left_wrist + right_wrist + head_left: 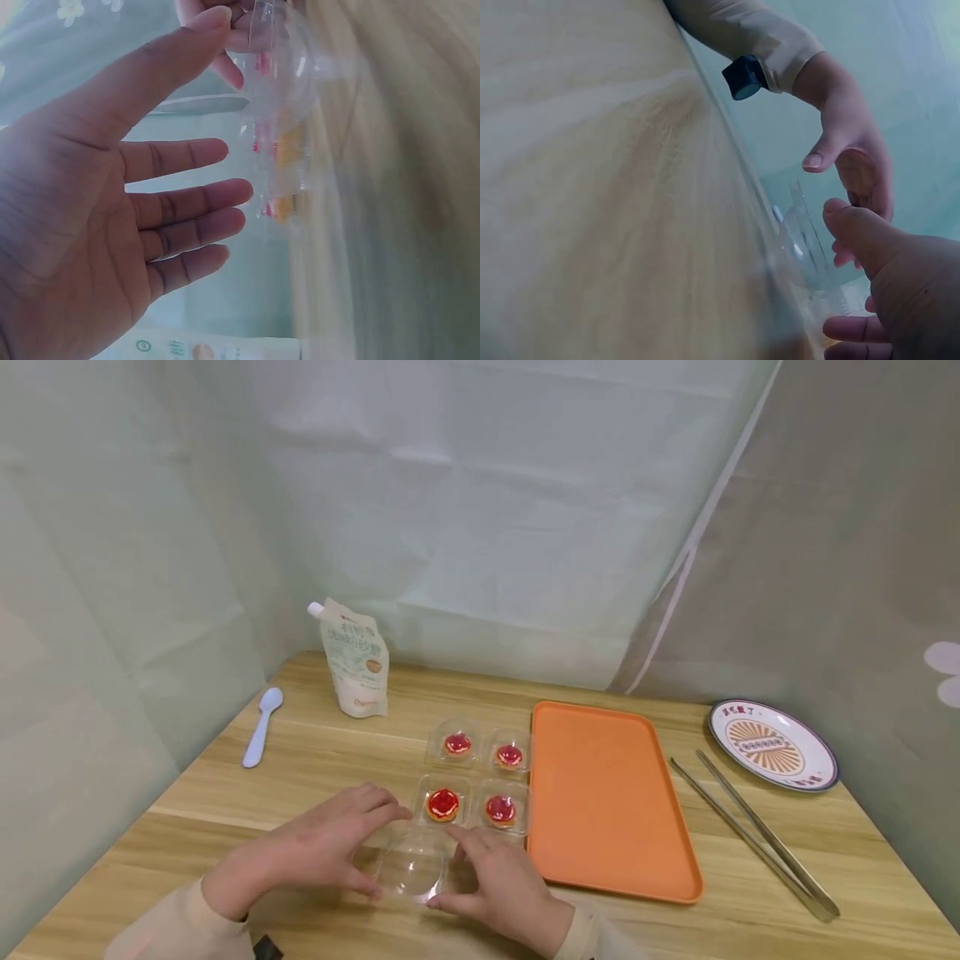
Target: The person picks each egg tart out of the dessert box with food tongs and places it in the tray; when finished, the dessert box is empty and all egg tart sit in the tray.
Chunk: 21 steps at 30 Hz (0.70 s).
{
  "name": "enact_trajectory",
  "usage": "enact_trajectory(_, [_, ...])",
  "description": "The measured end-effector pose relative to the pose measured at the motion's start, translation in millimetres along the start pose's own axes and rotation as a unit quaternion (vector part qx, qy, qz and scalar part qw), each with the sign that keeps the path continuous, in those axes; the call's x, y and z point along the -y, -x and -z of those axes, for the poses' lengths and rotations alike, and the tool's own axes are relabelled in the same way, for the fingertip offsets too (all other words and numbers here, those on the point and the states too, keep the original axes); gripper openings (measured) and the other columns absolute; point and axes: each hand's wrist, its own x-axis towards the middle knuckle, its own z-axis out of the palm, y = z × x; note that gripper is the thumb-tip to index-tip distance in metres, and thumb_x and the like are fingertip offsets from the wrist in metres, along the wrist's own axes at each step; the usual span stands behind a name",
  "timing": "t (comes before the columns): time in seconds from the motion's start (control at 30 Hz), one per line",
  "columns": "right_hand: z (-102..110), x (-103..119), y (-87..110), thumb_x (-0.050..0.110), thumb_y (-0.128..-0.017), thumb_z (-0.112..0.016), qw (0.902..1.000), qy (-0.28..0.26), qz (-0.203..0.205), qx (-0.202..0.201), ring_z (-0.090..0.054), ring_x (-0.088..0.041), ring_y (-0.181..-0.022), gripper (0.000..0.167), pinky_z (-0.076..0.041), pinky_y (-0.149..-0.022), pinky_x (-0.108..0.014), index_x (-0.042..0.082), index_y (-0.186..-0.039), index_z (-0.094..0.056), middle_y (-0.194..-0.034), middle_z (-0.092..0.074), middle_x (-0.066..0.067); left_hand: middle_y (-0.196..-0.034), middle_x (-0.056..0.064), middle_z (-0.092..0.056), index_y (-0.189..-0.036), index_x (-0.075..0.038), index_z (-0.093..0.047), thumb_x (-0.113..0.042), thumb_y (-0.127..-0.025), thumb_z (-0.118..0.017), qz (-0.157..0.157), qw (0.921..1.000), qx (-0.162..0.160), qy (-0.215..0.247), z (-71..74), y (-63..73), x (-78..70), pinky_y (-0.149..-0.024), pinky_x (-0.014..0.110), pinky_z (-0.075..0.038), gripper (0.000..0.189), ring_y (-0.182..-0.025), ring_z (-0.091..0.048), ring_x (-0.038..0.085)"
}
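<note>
The clear container (412, 870) sits on the wooden table (195, 827), directly between my two hands. My left hand (330, 843) is at its left side, with the four fingers extended and the thumb spread well away from them. My right hand (501, 887) is at its right side, also spread, with the thumb toward the near edge and the fingers toward the far edge. I cannot tell whether either hand's fingertips contact the plastic.

Just beyond my fingertips stand four filled boxes (467, 787), arranged two by two, also transparent. Each contains one red-topped tart (442, 805).

To the right of my right hand lies an orange tray (609, 797), its left edge just beside the filled boxes. Farther right are metal tongs (757, 843), arms parted and pointing away from me, and a round patterned plate (772, 745) beyond them.

Forward of my left hand, a white spouted pouch (356, 660) stands upright; a pale spoon (262, 727) lies to its left. A pale cloth backdrop (480, 518) hangs behind everything.
</note>
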Motion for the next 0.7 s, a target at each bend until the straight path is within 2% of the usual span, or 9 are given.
enact_trajectory(0.23, [12.4,3.1,-1.4,0.061,-0.078,-0.068,1.0,0.006,-0.003,-0.008,-0.056,-0.003,-0.075,0.075,-0.046,-0.061,-0.016,0.015,-0.134,-0.051,-0.095,-0.063,0.008,-0.12,-0.003,-0.056,-0.131,-0.016,-0.055,-0.047,-0.068,-0.082,-0.03,0.9982,-0.052,-0.006,4.8,-6.6,-2.7,-0.094,0.042,-0.05,0.075,-0.112,-0.053,0.018])
enact_trajectory(0.3, [17.6,4.2,-2.1,0.06,-0.078,-0.068,0.9998,0.012,-0.003,-0.017,-0.057,-0.004,-0.075,0.072,-0.046,-0.06,-0.016,0.014,-0.132,-0.054,-0.096,-0.063,0.008,-0.12,-0.002,-0.057,-0.13,-0.015,-0.056,-0.045,-0.07,-0.082,-0.037,0.9969,-0.069,-0.003,6.0,-10.7,-3.6,-0.094,0.043,-0.05,0.072,-0.113,-0.054,0.019])
enact_trajectory(0.5, [29.5,3.8,-3.9,0.057,-0.077,-0.07,0.9964,0.049,0.028,-0.063,-0.058,-0.006,-0.079,0.068,-0.049,-0.06,-0.016,0.011,-0.126,-0.058,-0.099,-0.062,0.006,-0.123,0.0,-0.057,-0.131,-0.016,-0.056,-0.042,-0.071,-0.082,-0.028,0.9943,-0.102,0.011,7.3,-19.9,-8.7,-0.097,0.044,-0.048,0.07,-0.116,-0.053,0.021])
enact_trajectory(0.7, [44.5,-2.4,-3.3,0.052,-0.077,-0.073,0.994,0.059,0.04,-0.084,-0.059,-0.007,-0.076,0.064,-0.049,-0.058,-0.016,0.011,-0.124,-0.06,-0.105,-0.062,0.002,-0.12,-0.001,-0.06,-0.129,-0.018,-0.057,-0.039,-0.071,-0.083,-0.055,0.9886,-0.14,0.008,4.8,-30.9,-11.0,-0.095,0.042,-0.049,0.067,-0.112,-0.055,0.019])
